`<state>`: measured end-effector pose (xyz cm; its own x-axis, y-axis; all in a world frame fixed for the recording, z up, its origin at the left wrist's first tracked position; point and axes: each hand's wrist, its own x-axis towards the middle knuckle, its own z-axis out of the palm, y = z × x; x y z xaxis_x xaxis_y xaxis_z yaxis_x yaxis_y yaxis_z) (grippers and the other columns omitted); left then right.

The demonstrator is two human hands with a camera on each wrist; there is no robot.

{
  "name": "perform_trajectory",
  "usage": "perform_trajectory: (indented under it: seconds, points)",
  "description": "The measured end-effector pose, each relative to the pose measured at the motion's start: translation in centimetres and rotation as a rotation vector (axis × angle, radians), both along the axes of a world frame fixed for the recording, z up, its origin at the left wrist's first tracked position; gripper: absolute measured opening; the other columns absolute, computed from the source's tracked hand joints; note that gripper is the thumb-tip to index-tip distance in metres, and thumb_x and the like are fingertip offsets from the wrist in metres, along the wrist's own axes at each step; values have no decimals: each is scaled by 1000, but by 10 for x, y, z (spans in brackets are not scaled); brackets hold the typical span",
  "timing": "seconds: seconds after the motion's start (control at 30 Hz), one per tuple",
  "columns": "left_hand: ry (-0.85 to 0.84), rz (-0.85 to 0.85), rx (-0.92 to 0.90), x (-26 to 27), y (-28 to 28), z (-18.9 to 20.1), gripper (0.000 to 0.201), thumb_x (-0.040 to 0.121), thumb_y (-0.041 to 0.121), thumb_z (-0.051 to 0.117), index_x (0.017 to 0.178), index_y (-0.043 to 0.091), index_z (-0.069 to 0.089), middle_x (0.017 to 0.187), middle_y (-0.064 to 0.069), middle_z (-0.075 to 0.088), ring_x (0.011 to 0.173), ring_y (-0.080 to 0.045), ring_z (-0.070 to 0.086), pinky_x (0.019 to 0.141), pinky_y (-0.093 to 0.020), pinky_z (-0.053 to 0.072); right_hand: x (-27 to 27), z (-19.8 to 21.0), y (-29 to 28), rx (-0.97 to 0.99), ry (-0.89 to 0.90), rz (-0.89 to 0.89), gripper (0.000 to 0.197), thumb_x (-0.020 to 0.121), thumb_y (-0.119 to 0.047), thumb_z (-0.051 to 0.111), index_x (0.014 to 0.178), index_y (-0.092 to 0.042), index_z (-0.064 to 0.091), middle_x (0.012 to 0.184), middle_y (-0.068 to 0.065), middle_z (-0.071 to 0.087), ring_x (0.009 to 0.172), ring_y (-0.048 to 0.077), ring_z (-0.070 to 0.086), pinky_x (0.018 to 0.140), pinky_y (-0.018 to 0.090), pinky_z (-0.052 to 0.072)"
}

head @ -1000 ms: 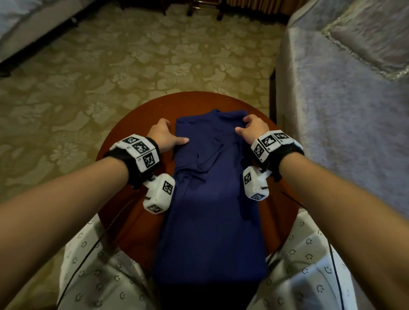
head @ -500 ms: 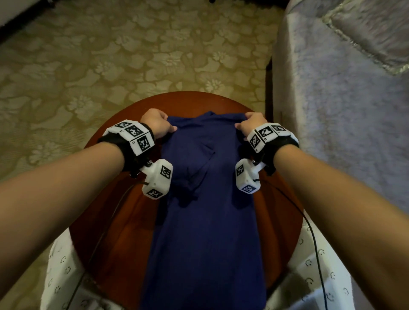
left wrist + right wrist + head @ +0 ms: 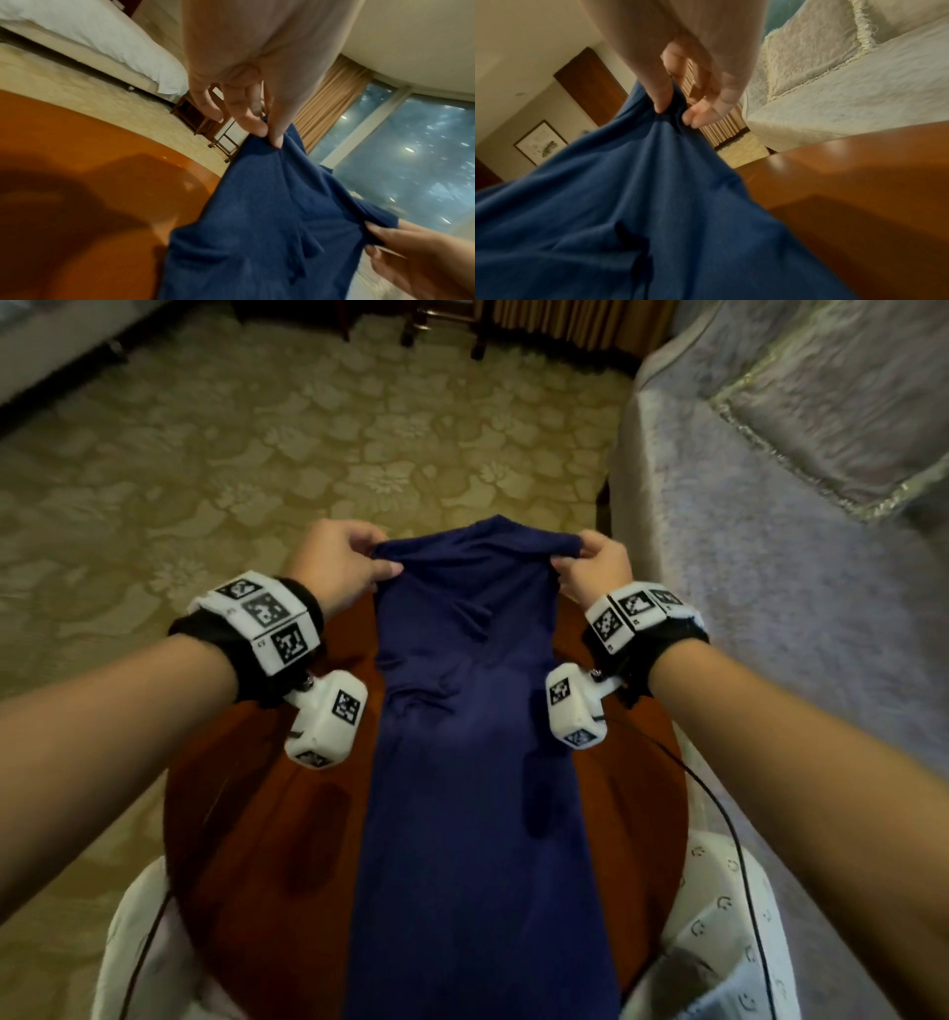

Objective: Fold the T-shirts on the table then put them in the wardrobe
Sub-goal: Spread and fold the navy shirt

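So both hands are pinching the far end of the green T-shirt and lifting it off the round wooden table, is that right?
Nearly: the T-shirt is dark blue, not green. The head view shows the left hand and right hand each pinching a far corner, lifting that end off the round wooden table.

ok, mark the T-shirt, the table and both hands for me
T-shirt (image 3: 477,788), head view, flat middle panel.
table (image 3: 267,839), head view, bare wood left of the shirt.
left hand (image 3: 336,567), head view, back of hand.
right hand (image 3: 598,570), head view, back of hand.
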<state>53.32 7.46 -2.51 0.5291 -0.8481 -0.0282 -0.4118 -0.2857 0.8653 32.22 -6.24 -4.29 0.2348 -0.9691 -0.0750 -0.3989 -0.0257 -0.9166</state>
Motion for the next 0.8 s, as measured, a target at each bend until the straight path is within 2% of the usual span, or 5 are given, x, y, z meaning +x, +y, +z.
perform_trajectory:
  seconds: [0.13,0.23,0.43,0.6,0.8]
  points:
    - [-88,-146,-44,-20,49,2,27,82,4,69,73,26,58,72,6,58,53,3,52,57,-15,44,-34,-6,38,-68,-37,70,20,73,-9,61,63,-26,56,64,-3,58,73,22,56,71,43,45]
    - [-249,-186,-31,-31,82,-4,19,81,9,71,78,25,61,86,-3,65,75,-19,57,74,-34,46,-58,-12,66,-126,28,149,32,80,1,62,68,-28,55,68,-8,57,77,19,55,77,44,45]
    - [-364,-317,1,-51,137,-28,8,81,11,72,85,16,66,93,-4,62,76,-19,58,71,-29,43,-94,-30,110,-210,212,292,40,78,8,59,70,-31,53,77,-1,60,81,18,56,78,38,46]
    - [-621,-507,290,-56,156,-46,29,90,46,54,90,20,66,97,3,59,89,-16,56,79,-35,46,-101,-25,136,-234,787,688,46,81,11,40,88,-26,66,110,4,61,106,28,52,91,38,42]
    - [-605,-264,156,-58,125,-34,23,94,31,55,92,11,66,97,-8,64,92,-27,59,75,-36,44,-74,-16,117,-270,571,395,33,84,4,42,82,-21,65,98,11,69,92,30,63,84,36,50]
